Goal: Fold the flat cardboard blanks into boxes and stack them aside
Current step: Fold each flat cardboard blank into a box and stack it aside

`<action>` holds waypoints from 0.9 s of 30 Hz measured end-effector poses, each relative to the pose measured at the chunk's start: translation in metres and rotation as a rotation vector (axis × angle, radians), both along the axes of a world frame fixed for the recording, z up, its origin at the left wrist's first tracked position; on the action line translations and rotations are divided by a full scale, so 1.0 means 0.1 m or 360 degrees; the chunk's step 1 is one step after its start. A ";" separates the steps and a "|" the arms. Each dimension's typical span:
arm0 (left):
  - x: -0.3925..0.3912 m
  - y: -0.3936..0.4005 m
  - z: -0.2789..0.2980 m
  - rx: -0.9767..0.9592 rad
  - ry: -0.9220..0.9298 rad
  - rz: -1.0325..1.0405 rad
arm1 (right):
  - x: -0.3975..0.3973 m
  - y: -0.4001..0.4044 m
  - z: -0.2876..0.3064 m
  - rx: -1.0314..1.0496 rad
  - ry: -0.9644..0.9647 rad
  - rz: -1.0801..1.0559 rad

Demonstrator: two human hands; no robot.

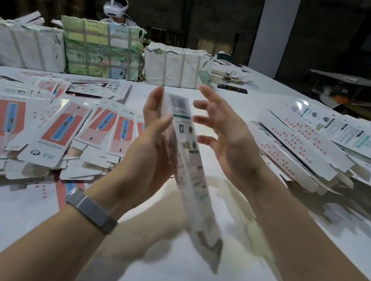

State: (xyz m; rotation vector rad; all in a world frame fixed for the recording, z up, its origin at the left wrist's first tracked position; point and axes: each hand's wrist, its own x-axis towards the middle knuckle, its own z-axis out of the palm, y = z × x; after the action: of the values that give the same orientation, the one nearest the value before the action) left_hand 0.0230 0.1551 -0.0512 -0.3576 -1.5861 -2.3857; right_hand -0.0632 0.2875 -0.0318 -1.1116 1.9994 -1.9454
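White card box (185, 162) stands tilted above the table's (217, 280) near edge. Left hand (153, 135) grips its left side, thumb in front. Right hand (222, 132) is just beside it, fingers spread, holding nothing. Flat blanks (59, 124) lie at the left edge, too many to count. Folded boxes (300, 149) pile at the right edge.

3 wrapped bundles (101, 50), 2 hands (152, 139)

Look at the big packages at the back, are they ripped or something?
Yes. The wrapped bundles behind the flat blanks have torn, ragged paper along their top edges and corners, though their straps hold. The green one looks most frayed at its right corner.
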 end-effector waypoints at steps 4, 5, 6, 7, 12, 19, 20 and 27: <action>-0.04 -0.03 -0.05 0.0021 0.0149 0.0046 | 0.11 0.00 0.01 0.0466 0.0563 -0.0174; -0.06 -0.03 -0.06 -0.0011 0.0183 0.0069 | 0.13 0.00 0.02 0.0507 0.0593 -0.0189; -0.09 -0.02 -0.08 -0.0048 0.0210 0.0093 | 0.13 0.01 0.04 0.0515 0.0605 -0.0223; -0.10 0.00 -0.10 -0.0089 0.0220 0.0120 | 0.13 0.04 0.08 0.0500 0.0626 -0.0291; -0.14 0.03 -0.11 -0.0260 0.0052 0.0252 | 0.04 0.39 0.49 0.0252 0.0721 -0.0862; -0.16 -0.05 -0.15 -0.0494 -0.0040 0.0418 | -0.48 1.22 0.88 0.1300 0.0879 -0.1726; -0.17 -0.04 -0.17 -0.0562 -0.0076 0.0431 | -0.55 1.30 0.85 0.1568 0.0769 -0.1663; -0.20 -0.12 -0.25 -0.1363 -0.0146 0.0722 | -0.53 1.13 0.72 0.1455 0.0896 -0.1682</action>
State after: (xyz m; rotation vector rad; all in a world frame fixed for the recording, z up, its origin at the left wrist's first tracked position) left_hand 0.0028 0.1431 -0.0758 -0.0162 -2.3592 -1.3250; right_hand -0.1159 0.4006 0.0398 -0.3354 3.6490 -0.5188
